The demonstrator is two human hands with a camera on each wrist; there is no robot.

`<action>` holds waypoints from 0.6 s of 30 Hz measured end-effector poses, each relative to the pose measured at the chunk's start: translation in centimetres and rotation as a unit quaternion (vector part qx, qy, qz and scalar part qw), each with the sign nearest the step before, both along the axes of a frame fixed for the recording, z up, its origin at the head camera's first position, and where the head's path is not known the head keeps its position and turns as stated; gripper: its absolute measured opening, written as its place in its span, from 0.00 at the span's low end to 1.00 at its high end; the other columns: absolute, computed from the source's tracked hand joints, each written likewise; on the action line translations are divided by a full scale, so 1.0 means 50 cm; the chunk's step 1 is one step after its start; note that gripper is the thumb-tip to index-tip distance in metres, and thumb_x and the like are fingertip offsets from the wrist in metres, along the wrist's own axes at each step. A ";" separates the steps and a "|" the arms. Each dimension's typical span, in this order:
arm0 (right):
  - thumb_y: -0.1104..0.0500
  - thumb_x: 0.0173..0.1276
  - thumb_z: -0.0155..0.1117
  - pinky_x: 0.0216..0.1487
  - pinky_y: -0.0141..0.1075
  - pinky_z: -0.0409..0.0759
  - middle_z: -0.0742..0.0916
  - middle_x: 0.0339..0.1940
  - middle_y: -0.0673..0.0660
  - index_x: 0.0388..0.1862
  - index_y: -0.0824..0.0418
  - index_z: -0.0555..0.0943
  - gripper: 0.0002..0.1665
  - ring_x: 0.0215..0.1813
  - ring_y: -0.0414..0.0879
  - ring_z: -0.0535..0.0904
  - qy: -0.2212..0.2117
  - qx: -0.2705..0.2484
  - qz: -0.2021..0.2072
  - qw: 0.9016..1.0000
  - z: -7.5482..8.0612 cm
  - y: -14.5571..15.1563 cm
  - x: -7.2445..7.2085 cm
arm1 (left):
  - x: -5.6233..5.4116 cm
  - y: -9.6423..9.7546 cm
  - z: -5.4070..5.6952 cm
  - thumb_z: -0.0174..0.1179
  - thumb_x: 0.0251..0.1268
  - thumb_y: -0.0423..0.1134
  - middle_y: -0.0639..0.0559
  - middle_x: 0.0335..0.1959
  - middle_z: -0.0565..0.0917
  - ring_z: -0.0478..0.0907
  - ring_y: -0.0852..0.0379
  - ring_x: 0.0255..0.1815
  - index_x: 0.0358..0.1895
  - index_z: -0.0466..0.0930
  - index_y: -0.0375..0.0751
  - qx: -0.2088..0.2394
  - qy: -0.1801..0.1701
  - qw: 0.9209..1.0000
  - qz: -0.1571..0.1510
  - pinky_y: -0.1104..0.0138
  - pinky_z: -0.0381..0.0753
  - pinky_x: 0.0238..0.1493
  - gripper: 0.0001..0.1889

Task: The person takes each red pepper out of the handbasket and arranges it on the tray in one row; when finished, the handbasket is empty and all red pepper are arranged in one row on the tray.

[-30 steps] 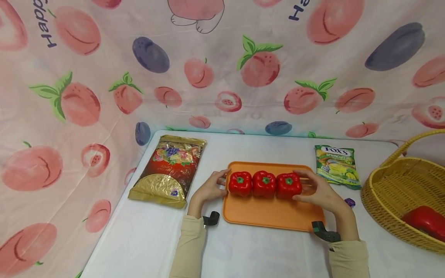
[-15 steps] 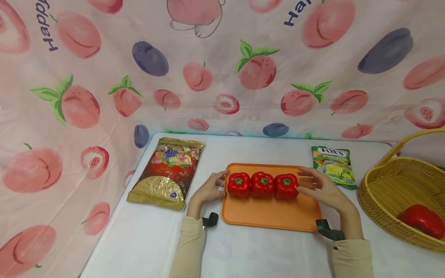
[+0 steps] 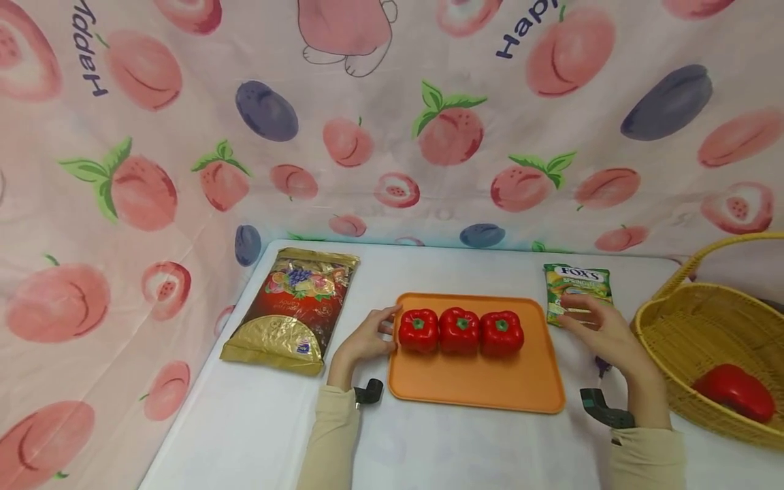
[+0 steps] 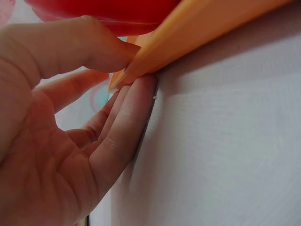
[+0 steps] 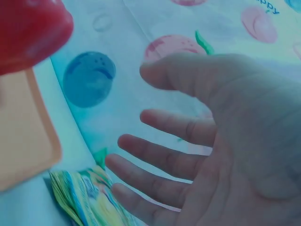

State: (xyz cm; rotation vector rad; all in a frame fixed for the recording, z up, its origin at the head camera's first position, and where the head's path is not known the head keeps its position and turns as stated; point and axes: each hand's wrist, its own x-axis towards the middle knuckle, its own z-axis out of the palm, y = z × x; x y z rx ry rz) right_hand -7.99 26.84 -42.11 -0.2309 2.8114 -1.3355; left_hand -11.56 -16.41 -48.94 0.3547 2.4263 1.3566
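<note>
Three red bell peppers (image 3: 460, 331) with green stems stand in a row along the far half of an orange tray (image 3: 478, 381). My left hand (image 3: 367, 338) is at the tray's left edge; in the left wrist view the thumb (image 4: 101, 52) lies on the rim and the fingers (image 4: 124, 122) are against its underside, pinching it. My right hand (image 3: 612, 337) is off to the right of the tray, fingers spread and holding nothing. In the head view it partly covers a green candy bag (image 3: 578, 278); the right wrist view shows a gap between hand and tray.
A red and gold candy bag (image 3: 294, 309) lies left of the tray. At the right stands a yellow wicker basket (image 3: 664, 327) with a red pepper (image 3: 735, 393) inside. A small purple item (image 3: 603, 366) lies near the right wrist. Fruit-printed cloth (image 3: 392, 136) hangs behind.
My right hand has left the rightmost pepper and moved right, past the tray's edge. The left hand stays at the tray's left edge. The peppers keep their places on the tray.
</note>
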 end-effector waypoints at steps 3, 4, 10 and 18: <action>0.54 0.72 0.62 0.41 0.21 0.74 0.78 0.60 0.71 0.65 0.69 0.72 0.29 0.51 0.49 0.79 0.010 0.003 -0.015 1.000 0.002 0.020 0.008 | 0.000 0.002 -0.002 0.65 0.52 0.23 0.41 0.57 0.70 0.77 0.48 0.53 0.75 0.63 0.46 -0.006 0.001 1.000 0.003 0.61 0.80 0.49 0.43; 0.53 0.72 0.62 0.40 0.20 0.74 0.77 0.61 0.71 0.66 0.68 0.71 0.29 0.51 0.48 0.78 0.004 0.000 -0.019 1.000 0.004 0.025 0.010 | -0.001 0.001 -0.001 0.65 0.52 0.23 0.41 0.57 0.70 0.76 0.48 0.53 0.75 0.63 0.45 -0.007 0.004 1.000 0.003 0.60 0.80 0.49 0.43; 0.50 0.75 0.57 0.39 0.19 0.72 0.74 0.63 0.73 0.69 0.68 0.68 0.32 0.58 0.67 0.72 -0.023 0.008 -0.036 0.999 0.021 0.051 0.026 | -0.001 -0.001 -0.001 0.65 0.52 0.23 0.40 0.56 0.70 0.77 0.47 0.53 0.74 0.63 0.43 -0.005 0.006 1.000 -0.001 0.61 0.80 0.49 0.42; 0.45 0.75 0.56 0.38 0.22 0.72 0.75 0.63 0.71 0.69 0.66 0.69 0.34 0.51 0.40 0.75 -0.029 0.040 -0.075 0.996 0.027 0.094 0.041 | 0.003 0.003 0.003 0.64 0.52 0.23 0.41 0.56 0.71 0.77 0.48 0.53 0.74 0.63 0.43 -0.002 0.002 1.000 0.002 0.60 0.80 0.49 0.42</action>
